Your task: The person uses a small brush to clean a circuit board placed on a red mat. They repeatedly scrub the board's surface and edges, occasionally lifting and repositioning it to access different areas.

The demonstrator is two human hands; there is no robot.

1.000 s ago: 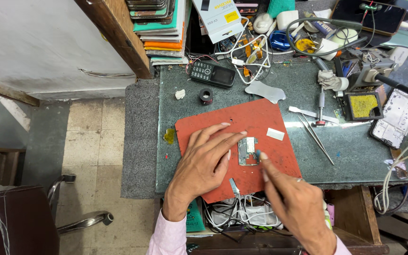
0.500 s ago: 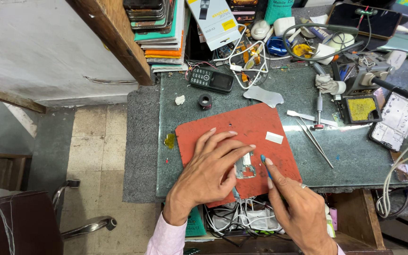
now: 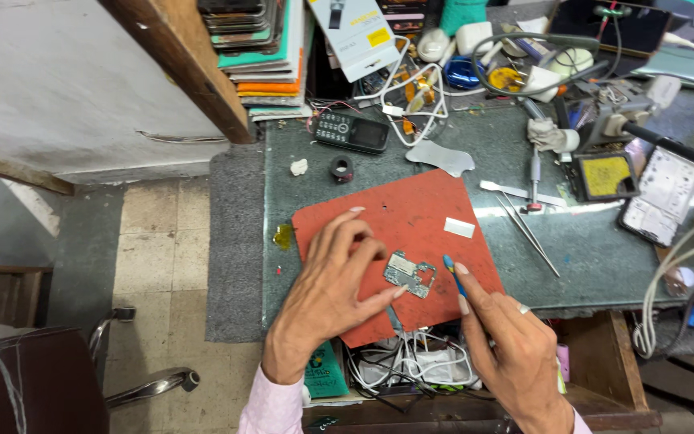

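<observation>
Bright even light, sharp, edges warped

Left hand (image 3: pixel 327 293) fingers spread, arched; right hand (image 3: pixel 516 354) in pinching grip

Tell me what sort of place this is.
Most likely a phone repair bench. The left hand steadies a small circuit board on a red work mat, while the right hand holds a blue-tipped tool. A keypad phone and tweezers lie nearby.
</observation>
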